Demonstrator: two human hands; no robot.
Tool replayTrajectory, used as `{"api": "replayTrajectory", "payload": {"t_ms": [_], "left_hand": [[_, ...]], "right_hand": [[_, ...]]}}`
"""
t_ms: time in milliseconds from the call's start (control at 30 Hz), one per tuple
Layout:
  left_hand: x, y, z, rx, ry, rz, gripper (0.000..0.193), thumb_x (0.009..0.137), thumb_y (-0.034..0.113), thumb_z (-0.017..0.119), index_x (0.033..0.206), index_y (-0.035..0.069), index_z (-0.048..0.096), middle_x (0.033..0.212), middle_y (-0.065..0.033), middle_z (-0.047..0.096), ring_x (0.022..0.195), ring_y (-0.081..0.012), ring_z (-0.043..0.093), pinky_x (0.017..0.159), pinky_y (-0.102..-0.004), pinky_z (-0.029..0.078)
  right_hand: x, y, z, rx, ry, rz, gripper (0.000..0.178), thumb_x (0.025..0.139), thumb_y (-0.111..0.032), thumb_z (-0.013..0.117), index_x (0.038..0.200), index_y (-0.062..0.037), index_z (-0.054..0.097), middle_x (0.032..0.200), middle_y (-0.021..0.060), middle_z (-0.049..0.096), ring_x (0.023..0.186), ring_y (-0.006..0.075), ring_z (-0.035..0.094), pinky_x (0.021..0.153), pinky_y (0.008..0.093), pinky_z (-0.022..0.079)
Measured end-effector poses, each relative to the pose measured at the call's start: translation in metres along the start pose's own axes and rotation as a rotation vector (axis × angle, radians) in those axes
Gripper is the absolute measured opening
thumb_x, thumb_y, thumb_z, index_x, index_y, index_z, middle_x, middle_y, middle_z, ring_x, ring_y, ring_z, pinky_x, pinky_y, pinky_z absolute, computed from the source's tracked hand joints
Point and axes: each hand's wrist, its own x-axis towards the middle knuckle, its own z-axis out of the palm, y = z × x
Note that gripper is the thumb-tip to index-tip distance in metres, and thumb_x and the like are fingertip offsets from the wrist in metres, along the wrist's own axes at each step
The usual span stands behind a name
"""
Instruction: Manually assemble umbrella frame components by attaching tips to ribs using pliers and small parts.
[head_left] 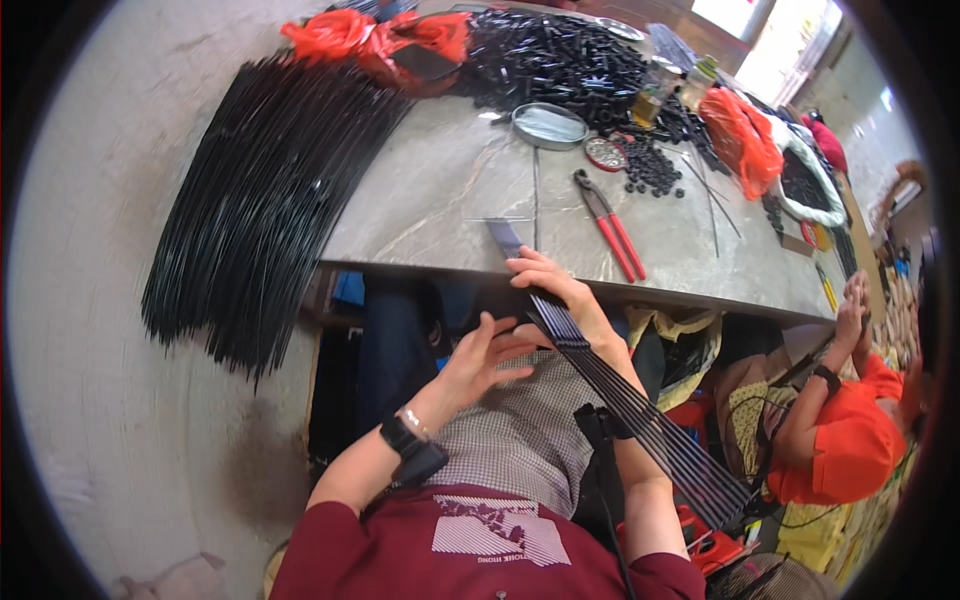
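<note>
My right hand (565, 295) grips a flat bundle of thin black rods (650, 420). One end of the bundle rests at the table's front edge, and the other fans out past my right forearm. A fine wire-like piece (498, 219) lies across its far end; I cannot tell whether it is attached. Left of the bundle, my left hand (482, 352) is in the air over my lap with its fingers spread and nothing in them. On the grey table (430, 210), red-handled pliers (615, 230) lie to the right of the bundle.
A large pile of long black rods (270, 190) overhangs the table's left side. Short black tubes (550, 65), an oval tin (549, 127), a round dish (605, 153) and small black caps (652, 168) lie at the back. A co-worker in orange (850, 440) sits at the right.
</note>
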Motion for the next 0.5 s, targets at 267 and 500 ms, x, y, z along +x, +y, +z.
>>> {"api": "replayTrajectory", "payload": {"t_ms": [267,500], "left_hand": [[0.029,0.020,0.025,-0.187,-0.045,0.149,0.105,0.068,0.084,0.044,0.127,-0.002,0.043,0.118,-0.0159,0.056,0.113,-0.0280,0.056,0.097,-0.0460,0.047],[0.020,-0.007,0.042,-0.677,0.338,0.213,0.038,0.098,0.048,0.046,0.116,0.015,0.053,0.061,0.0039,0.034,0.052,-0.0099,0.034,0.050,-0.0279,0.037]], "right_hand": [[-0.032,-0.029,-0.005,0.079,-0.089,0.024,0.046,0.064,-0.022,0.084,0.103,-0.0054,0.067,0.123,0.0093,0.063,0.132,0.0304,0.045,0.113,0.0485,0.021],[-0.089,-0.031,0.013,0.346,-0.168,-0.036,0.039,0.070,-0.017,0.083,0.103,-0.0018,0.068,0.119,0.0110,0.065,0.130,0.0302,0.045,0.110,0.0460,0.030]]}}
